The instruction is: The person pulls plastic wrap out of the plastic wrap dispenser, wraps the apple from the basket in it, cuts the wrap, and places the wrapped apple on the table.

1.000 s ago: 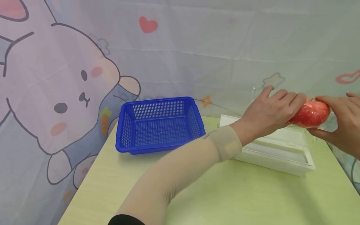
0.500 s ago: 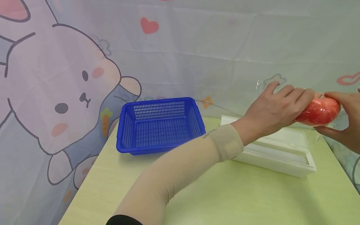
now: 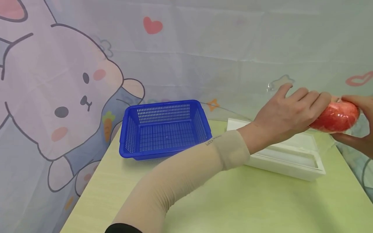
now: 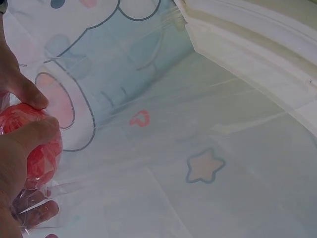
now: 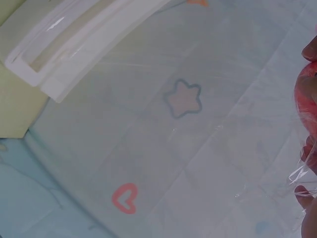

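A red apple (image 3: pixel 336 117), wrapped in glossy clear film, is held up in the air at the right of the head view. My left hand (image 3: pixel 287 118) curls its fingers over the apple's left side, its thumb mostly hidden. On the other side my right hand (image 3: pixel 361 142) pinches the apple between thumb and fingers, partly cut off by the frame edge. Crinkled clear film (image 4: pixel 37 203) hangs around the fingers in the left wrist view. In the right wrist view, loose film (image 5: pixel 299 171) shows beneath the apple (image 5: pixel 304 106).
A long white box (image 3: pixel 285 169) with an open slot and raised lid stands on the table (image 3: pixel 233 200), below and behind the hands. To the left sits a blue plastic basket (image 3: pixel 166 152) with slotted walls. A printed cloth (image 3: pixel 186 38) hangs behind the table.
Both hands have shifted to the right with the apple still between them. The box and the basket stay where they were.
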A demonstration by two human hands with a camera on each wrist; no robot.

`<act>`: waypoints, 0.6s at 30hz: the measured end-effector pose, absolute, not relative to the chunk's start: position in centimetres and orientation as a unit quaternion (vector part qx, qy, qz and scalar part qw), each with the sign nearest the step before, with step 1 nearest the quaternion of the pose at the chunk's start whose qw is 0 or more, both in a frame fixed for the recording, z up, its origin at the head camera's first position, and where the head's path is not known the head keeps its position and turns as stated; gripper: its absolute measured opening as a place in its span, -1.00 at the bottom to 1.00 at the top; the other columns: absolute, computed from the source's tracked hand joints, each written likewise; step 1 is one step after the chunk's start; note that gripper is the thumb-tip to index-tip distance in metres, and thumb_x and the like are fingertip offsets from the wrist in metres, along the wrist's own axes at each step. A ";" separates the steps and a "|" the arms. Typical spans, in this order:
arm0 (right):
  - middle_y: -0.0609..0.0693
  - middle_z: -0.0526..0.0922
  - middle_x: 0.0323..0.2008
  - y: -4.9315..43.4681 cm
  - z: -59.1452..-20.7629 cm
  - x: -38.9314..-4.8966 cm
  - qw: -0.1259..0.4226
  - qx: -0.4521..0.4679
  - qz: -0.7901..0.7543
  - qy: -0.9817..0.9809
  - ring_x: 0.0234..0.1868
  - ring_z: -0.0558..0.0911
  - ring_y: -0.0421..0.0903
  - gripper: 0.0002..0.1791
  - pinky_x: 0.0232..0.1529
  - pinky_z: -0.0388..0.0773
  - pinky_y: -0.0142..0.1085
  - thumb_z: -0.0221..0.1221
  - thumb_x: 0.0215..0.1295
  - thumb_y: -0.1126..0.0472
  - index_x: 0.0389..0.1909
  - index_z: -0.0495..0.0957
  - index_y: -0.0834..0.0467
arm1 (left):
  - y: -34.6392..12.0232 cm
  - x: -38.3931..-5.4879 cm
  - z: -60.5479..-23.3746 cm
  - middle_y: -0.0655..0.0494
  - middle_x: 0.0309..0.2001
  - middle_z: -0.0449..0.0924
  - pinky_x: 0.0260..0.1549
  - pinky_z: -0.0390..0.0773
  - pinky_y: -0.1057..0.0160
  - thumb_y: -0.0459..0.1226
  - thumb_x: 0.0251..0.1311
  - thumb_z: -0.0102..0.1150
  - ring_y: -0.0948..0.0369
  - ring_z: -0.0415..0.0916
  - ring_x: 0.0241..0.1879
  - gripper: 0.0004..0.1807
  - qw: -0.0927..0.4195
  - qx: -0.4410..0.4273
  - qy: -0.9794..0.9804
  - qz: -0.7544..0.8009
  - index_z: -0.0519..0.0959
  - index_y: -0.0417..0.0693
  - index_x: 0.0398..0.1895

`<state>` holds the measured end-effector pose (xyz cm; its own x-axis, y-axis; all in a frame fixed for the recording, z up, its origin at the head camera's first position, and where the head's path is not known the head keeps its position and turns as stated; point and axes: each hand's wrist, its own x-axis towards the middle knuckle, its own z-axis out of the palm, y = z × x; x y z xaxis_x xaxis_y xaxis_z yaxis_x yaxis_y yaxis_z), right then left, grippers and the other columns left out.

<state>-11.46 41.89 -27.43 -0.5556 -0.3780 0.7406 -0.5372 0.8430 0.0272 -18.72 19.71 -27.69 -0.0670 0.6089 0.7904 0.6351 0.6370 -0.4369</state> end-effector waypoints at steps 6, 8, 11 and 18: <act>0.53 0.51 0.07 41.6 -27.5 -10.2 0.385 0.263 0.097 -0.880 0.06 0.42 0.29 0.23 0.44 0.05 -0.62 -0.18 0.40 -0.65 0.33 0.39 0.52 | 19.2 -17.6 -27.7 0.36 -0.04 0.74 0.03 0.53 0.18 -0.13 0.52 -0.21 0.30 0.66 -0.07 -0.59 0.531 -0.430 -0.730 -0.020 0.63 0.14 0.18; 0.53 0.52 0.05 41.5 -27.9 -9.4 0.385 0.261 0.099 -0.880 0.11 0.43 0.19 0.23 0.44 0.06 -0.62 -0.18 0.40 -0.65 0.32 0.39 0.53 | 19.0 -16.9 -27.9 0.37 -0.05 0.74 0.03 0.53 0.18 -0.15 0.51 -0.22 0.32 0.66 -0.08 -0.59 0.529 -0.433 -0.729 -0.025 0.64 0.15 0.17; 0.54 0.53 0.02 41.2 -28.7 -8.1 0.389 0.250 0.099 -0.881 0.14 0.44 0.13 0.23 0.54 0.09 -0.45 -0.18 0.40 -0.66 0.30 0.42 0.53 | 18.5 -15.7 -28.4 0.39 -0.09 0.73 -0.01 0.53 0.20 -0.17 0.53 -0.26 0.34 0.65 -0.13 -0.57 0.529 -0.440 -0.725 -0.026 0.65 0.17 0.15; 0.53 0.61 -0.06 40.0 -30.9 -4.5 0.366 0.220 0.076 -0.901 -0.11 0.51 0.45 0.23 0.64 0.06 0.12 -0.25 0.35 -0.70 0.18 0.49 0.48 | 17.1 -12.6 -30.6 0.44 -0.23 0.68 -0.07 0.53 0.20 -0.23 0.58 -0.30 0.37 0.60 -0.27 -0.57 0.542 -0.446 -0.712 -0.027 0.66 0.21 0.06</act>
